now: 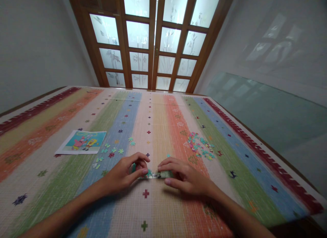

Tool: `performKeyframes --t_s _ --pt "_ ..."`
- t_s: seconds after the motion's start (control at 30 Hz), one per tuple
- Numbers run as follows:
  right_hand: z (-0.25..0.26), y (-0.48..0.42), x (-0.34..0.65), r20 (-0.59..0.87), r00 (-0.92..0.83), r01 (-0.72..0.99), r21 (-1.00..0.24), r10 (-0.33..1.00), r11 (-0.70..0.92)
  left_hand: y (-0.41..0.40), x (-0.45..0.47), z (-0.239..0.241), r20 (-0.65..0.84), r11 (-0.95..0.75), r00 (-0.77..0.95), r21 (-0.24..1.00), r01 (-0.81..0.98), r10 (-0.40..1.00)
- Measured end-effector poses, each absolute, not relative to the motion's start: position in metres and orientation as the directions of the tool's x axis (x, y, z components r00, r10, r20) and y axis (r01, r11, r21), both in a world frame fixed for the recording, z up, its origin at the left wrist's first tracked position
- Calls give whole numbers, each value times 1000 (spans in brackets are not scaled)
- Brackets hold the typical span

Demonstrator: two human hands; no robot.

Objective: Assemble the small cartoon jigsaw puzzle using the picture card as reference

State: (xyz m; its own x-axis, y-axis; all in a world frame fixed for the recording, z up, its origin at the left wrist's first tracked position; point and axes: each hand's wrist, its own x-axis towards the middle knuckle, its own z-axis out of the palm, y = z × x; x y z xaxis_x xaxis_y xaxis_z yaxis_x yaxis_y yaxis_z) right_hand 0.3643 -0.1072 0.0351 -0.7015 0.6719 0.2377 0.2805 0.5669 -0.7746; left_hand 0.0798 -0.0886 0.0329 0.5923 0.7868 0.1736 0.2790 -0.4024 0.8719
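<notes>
Left hand and right hand pinch a short joined strip of green puzzle pieces near the front edge of the striped woven mat, while most colourful loose pieces apparently lie unjoined.

Only hands and forearms show. The left hand and right hand are bare, with slim fingers and short, plain nails (clearest on the right hand's fingertips). The left forearm enters at 7 o'clock and the right forearm at 5 o'clock. Both are uncovered to the picture's lower edge.
</notes>
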Motion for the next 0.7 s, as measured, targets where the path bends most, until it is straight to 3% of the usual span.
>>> performKeyframes --t_s 0.17,0.37,0.5,0.7 --pt "31 -115 354 234 -768 177 -817 596 549 -98 90 33 162 -376 602 893 248 782" --pt "22 -117 349 324 -706 147 -803 630 578 -99 91 28 182 -421 600 861 286 779" --pt "20 -110 353 331 -584 249 -795 741 552 -94 83 27 237 -497 570 791 357 787" --pt "11 -91 369 372 -332 439 -752 867 491 -80 63 29 345 -690 641 589 422 686"
